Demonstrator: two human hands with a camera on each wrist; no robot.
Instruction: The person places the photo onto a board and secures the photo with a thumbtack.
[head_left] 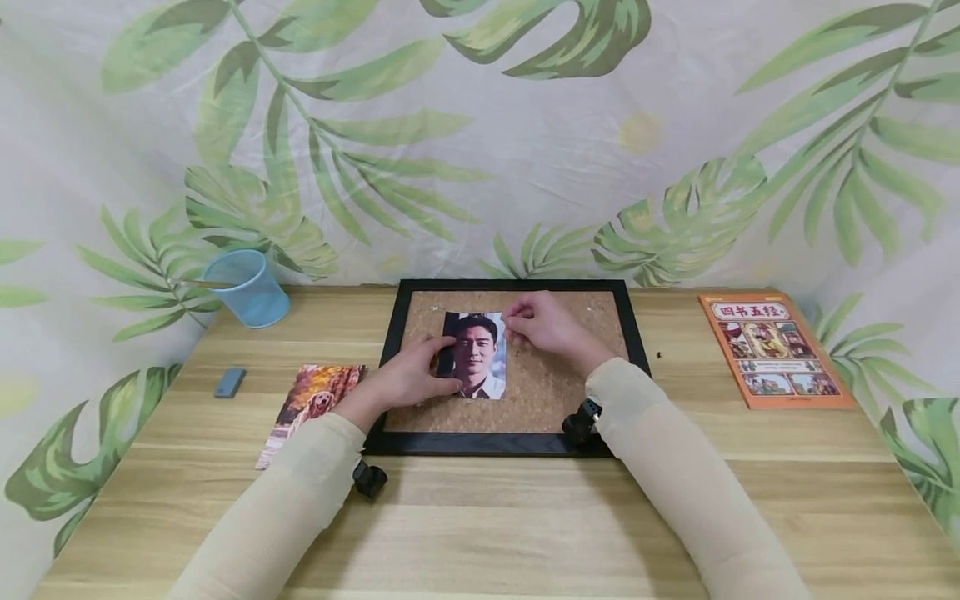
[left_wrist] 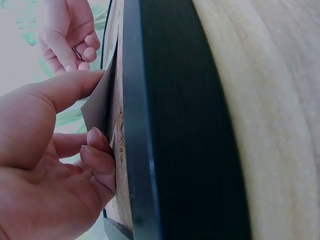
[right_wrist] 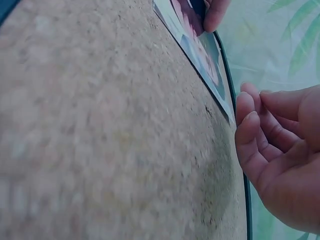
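A portrait photo point(head_left: 480, 358) lies over the cork board point(head_left: 555, 400), which has a black frame. My left hand point(head_left: 408, 371) holds the photo at its left side, thumb near the lower left corner. In the left wrist view the photo's grey back point(left_wrist: 97, 105) shows, that edge lifted off the cork beside the fingers. At the photo's upper right corner, my right hand point(head_left: 546, 327) brings thumb and fingertips together in a pinch; what they pinch is tiny and mostly hidden. The right wrist view has these fingertips point(right_wrist: 247, 107) close to the photo's corner.
Left of the board lie a dog photo point(head_left: 315, 400), partly under the left forearm, and a small blue-grey block point(head_left: 230, 382). A blue mesh pen cup point(head_left: 251, 292) stands behind them. To the right are a tiny dark object point(head_left: 659, 355) and an orange book point(head_left: 776, 350). A leaf-patterned curtain hangs behind.
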